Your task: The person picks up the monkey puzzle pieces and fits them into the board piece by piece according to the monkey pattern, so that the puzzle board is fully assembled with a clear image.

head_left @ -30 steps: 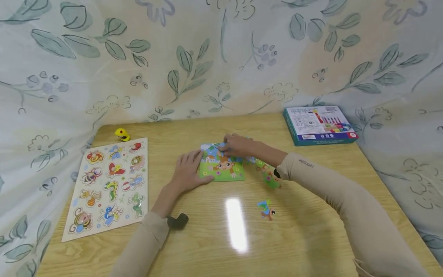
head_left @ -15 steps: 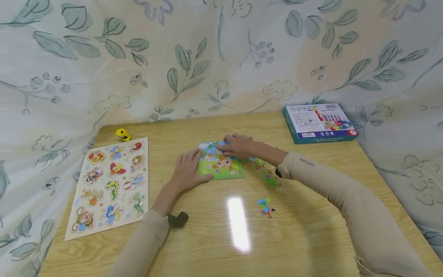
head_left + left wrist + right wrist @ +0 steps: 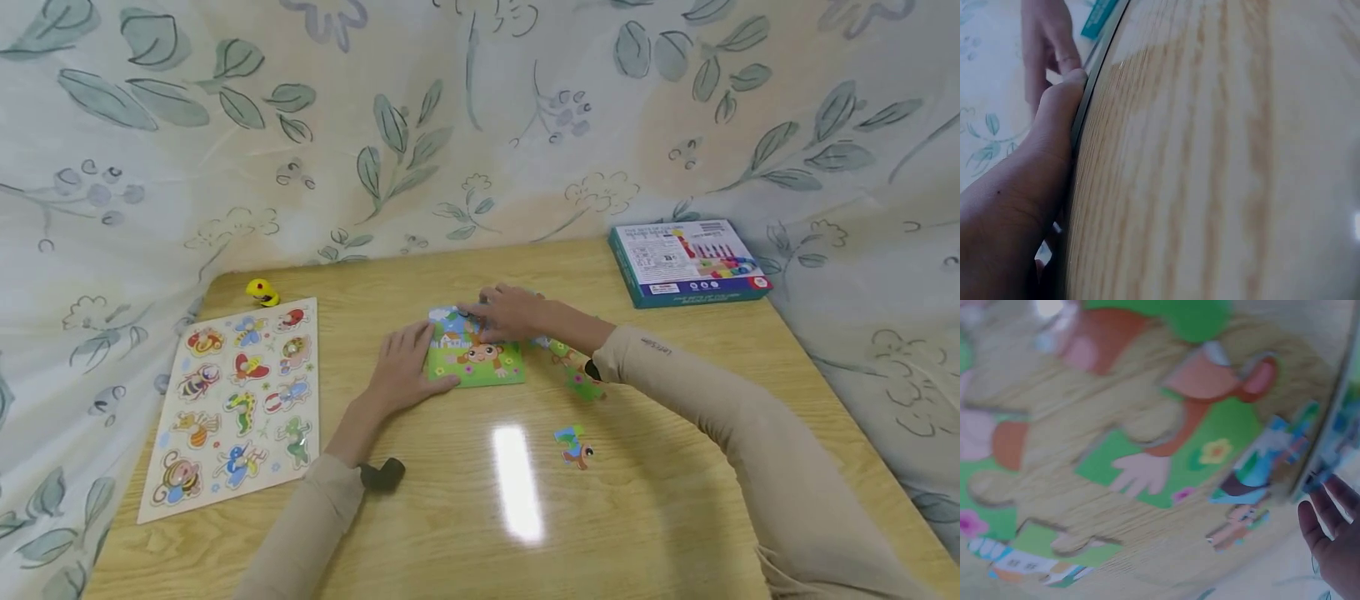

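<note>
A small jigsaw puzzle (image 3: 457,367) with a monkey on green grass lies mid-table in the head view. My left hand (image 3: 401,367) rests along its left edge, fingers straight, thumb at the lower corner. My right hand (image 3: 510,312) reaches over its upper right part, thumb and forefinger pinching a small blue piece against the picture; the fingers hide most of that piece. More puzzle pieces (image 3: 581,383) lie right of the puzzle, partly under the right forearm. The right wrist view shows loose pieces (image 3: 1172,456) with a monkey's hand and flowers, and the right hand's fingertips at the far side.
Nearer the front lies a pair of loose pieces (image 3: 573,446). An insect peg board (image 3: 311,400) occupies the left side, with a yellow toy (image 3: 262,292) behind it. A flat teal-edged box (image 3: 690,262) sits at the back right, before the patterned cloth (image 3: 510,150).
The right hand's fingers have shifted slightly left over the upper part of the puzzle. My left hand stays at the puzzle's edge, and the view has shifted a little.
</note>
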Motion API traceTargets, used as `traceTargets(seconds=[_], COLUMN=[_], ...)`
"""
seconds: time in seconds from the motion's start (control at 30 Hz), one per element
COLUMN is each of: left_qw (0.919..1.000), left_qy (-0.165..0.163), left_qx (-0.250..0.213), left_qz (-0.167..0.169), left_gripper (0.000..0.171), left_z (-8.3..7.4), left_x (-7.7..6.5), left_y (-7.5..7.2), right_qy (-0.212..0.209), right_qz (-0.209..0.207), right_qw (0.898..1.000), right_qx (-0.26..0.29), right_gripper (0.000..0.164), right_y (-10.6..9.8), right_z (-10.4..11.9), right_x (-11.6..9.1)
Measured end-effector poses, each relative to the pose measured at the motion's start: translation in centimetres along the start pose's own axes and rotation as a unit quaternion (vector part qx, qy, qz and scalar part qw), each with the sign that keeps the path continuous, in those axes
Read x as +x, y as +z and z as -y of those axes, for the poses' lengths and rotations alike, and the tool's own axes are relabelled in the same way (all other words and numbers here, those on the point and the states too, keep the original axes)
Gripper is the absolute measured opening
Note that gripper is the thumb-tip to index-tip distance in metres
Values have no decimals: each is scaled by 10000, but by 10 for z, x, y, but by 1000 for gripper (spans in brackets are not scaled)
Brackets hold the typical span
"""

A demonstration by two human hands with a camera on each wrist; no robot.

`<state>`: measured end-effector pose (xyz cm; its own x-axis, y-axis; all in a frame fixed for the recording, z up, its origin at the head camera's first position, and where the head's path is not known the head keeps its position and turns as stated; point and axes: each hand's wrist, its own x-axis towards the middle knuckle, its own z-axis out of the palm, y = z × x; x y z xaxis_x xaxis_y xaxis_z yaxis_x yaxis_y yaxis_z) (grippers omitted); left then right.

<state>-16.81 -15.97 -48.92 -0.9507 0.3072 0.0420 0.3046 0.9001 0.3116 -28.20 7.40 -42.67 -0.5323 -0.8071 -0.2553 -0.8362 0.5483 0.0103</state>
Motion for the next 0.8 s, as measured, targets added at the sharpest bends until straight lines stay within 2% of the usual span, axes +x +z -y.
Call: traceTargets(seconds=[0.13,0.27,0.4,0.53,0.63,0.8], left_qw=[10000,9999,9999,9999,9999,9999], left_qy=[-32,-86,-84,-97,-86,-35], left_qx=[-29,-96,-92,-103,-74,-117], left_qz=[82,62,4,-89,-92,-55], left_gripper=[103,104,104,104,104,104], left_z=[0,1,2,4,4,3], left_x=[0,-1,-2,-4,-4,-1], left_y=[1,1,0,-2,-1,2], right_qy=[296,611,860,1192,1346,1265], right_qz=[-462,-791,-932,-994,-1059,-1157], right_qw=[9950,9861,9817,9730,9678,9728], right_qx=[831,1327,1423,1707,1845,1561], right_gripper=[72,67,62,59,58,55], right_y=[-12,-14,-2,10,17,21], right_z=[-6,-19,-35,-48,-55,-62], right_x=[-19,-59,-107,-147,-169,-194])
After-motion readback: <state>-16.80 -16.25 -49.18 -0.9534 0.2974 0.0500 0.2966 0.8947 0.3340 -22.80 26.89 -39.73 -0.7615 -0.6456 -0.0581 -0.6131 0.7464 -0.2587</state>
